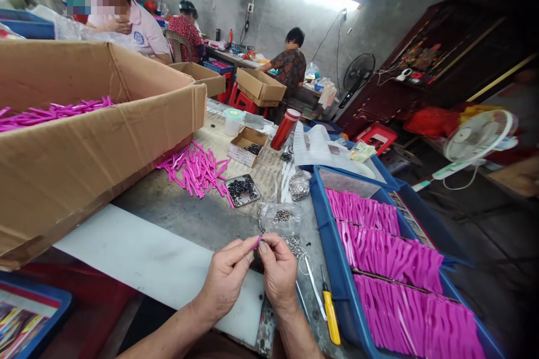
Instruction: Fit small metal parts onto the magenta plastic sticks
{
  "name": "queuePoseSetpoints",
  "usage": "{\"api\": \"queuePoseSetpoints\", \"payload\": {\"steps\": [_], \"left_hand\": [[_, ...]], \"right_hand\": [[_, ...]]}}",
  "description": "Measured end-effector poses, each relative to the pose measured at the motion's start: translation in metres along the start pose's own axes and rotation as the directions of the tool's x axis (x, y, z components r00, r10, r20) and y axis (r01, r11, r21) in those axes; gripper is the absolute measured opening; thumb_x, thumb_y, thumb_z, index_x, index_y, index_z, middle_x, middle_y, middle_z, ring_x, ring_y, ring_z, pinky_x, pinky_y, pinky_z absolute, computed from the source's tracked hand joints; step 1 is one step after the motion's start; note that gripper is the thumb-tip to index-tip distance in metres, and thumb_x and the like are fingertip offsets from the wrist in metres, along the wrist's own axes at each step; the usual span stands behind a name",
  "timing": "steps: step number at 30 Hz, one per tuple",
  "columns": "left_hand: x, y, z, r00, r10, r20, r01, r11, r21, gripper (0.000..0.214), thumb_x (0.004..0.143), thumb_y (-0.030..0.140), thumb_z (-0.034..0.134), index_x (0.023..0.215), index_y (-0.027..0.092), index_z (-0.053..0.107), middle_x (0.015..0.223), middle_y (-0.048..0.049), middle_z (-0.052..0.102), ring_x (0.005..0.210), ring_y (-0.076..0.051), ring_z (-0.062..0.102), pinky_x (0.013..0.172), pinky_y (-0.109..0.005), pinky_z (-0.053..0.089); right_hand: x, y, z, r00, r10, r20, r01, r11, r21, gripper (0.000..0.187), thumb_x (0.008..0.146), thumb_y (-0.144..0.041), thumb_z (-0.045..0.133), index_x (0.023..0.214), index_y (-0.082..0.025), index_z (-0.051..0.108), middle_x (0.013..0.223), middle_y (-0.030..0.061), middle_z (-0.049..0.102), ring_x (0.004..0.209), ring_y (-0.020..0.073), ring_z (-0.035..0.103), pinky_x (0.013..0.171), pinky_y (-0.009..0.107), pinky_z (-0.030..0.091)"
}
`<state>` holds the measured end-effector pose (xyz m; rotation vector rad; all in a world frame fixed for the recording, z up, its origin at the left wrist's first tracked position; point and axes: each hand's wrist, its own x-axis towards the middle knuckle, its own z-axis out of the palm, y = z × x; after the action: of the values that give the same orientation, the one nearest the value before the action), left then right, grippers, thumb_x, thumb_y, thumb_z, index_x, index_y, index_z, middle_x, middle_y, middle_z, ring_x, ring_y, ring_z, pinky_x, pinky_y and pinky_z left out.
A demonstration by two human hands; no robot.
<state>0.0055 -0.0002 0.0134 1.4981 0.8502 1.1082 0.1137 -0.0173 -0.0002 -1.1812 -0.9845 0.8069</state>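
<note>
My left hand (pixel 226 276) and my right hand (pixel 278 270) meet above the near edge of the worktable (pixel 197 219). Both are pinched on one small pink plastic piece (pixel 257 243), whose tip shows between the fingertips. A loose heap of the same pink pieces (pixel 197 170) lies further back on the table. Beside that heap is a small tray of dark metal parts (pixel 243 190). Clear bags of metal parts (pixel 281 217) lie just beyond my hands.
A big cardboard box (pixel 84 146) holding pink pieces fills the left. A blue crate (pixel 337 269) with rows of pink pieces stands at right, a yellow-handled screwdriver (pixel 330 314) beside it. A red bottle (pixel 285 129), small box and white fan (pixel 475 137) lie beyond. Three people sit at back.
</note>
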Motion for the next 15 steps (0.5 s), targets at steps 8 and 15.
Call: {"api": "queuePoseSetpoints", "payload": {"steps": [8, 15], "left_hand": [[-0.002, -0.003, 0.0, 1.0, 0.016, 0.001, -0.016, 1.0, 0.009, 0.028, 0.077, 0.018, 0.046, 0.1, 0.017, 0.061, 0.07, -0.0037, 0.058, 0.063, -0.013, 0.051, 0.058, -0.023, 0.044], [-0.002, -0.006, 0.0, 1.0, 0.01, 0.0, -0.01, 1.0, -0.013, 0.027, 0.077, 0.017, 0.046, 0.099, 0.017, 0.062, 0.075, -0.0045, 0.059, 0.069, -0.014, 0.053, 0.062, -0.023, 0.045]], "right_hand": [[0.0, 0.001, 0.0, 1.0, 0.008, 0.022, -0.009, 0.999, 0.047, 0.008, 0.073, -0.024, 0.052, 0.07, -0.018, 0.055, 0.06, -0.0029, 0.05, 0.056, 0.0097, 0.045, 0.053, 0.02, 0.037], [-0.003, 0.01, 0.001, 0.992, 0.115, 0.041, -0.119, 0.987, 0.107, 0.023, 0.077, -0.036, 0.046, 0.069, -0.016, 0.053, 0.053, -0.0046, 0.037, 0.047, 0.008, 0.032, 0.044, 0.02, 0.028]]}}
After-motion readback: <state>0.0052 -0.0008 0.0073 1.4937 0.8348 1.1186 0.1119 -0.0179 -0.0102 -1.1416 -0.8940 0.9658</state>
